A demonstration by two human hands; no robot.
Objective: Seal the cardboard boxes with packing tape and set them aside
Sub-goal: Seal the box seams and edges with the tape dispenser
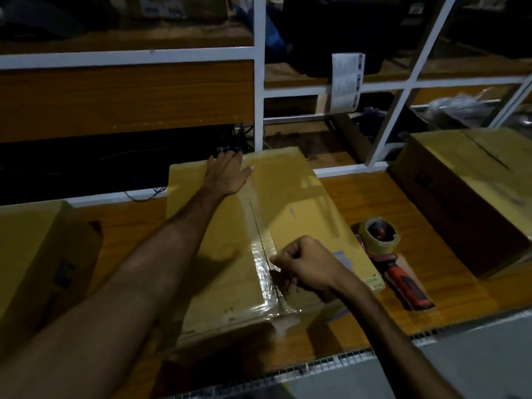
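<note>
Clear tape (263, 254) runs along the seam of the box (288, 203) under both hands. Left hand (227, 172) lies flat at the far edge; right hand (302, 264), fingers curled, presses the near end. Best rub firmly outward, flattening wrinkles.

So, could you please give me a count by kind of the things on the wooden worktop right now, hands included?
Cardboard boxes: 3, the middle box, the left box and the right box
Tape dispensers: 1, the red-handled tape dispenser
Hands: 2, the left hand flat on the middle box, the right hand pinching at its taped seam
Total: 6
</note>
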